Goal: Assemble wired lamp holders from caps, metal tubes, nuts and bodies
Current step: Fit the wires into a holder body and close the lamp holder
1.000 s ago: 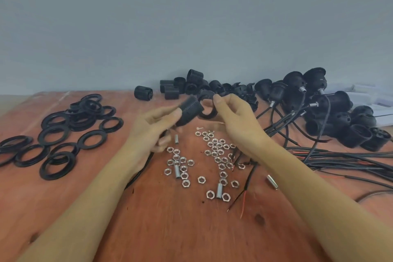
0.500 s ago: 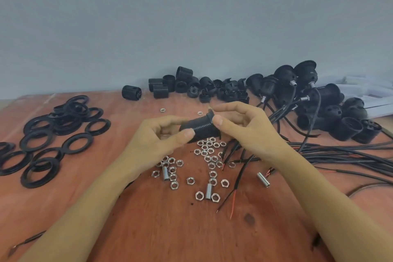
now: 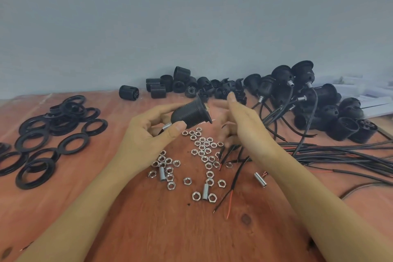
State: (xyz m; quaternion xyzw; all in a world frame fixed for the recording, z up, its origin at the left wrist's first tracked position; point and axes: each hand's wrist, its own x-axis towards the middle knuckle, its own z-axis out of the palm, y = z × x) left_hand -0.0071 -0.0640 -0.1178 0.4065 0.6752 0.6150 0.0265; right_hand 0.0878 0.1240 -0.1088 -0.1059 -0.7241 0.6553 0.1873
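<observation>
My left hand (image 3: 146,134) grips a black threaded lamp holder (image 3: 191,114) above the table, its flanged mouth pointing right and a short metal tube (image 3: 168,126) sticking out at its lower left end. My right hand (image 3: 242,125) hovers just right of the holder, fingers spread and blurred, holding nothing. Several loose steel nuts (image 3: 202,149) and metal tubes (image 3: 205,191) lie scattered on the wood below my hands. Black wires with bare red and black ends (image 3: 234,174) run under my right wrist.
Black rings (image 3: 63,125) are heaped at the left of the wooden table (image 3: 170,229). Loose black caps and bodies (image 3: 191,85) line the back wall. Finished wired holders (image 3: 308,100) pile up at the back right, their cables (image 3: 340,155) trailing right.
My right hand has let go of the holder and drawn away to the right with fingers spread. My left hand has tipped the holder, so its flange now faces right and upward.
</observation>
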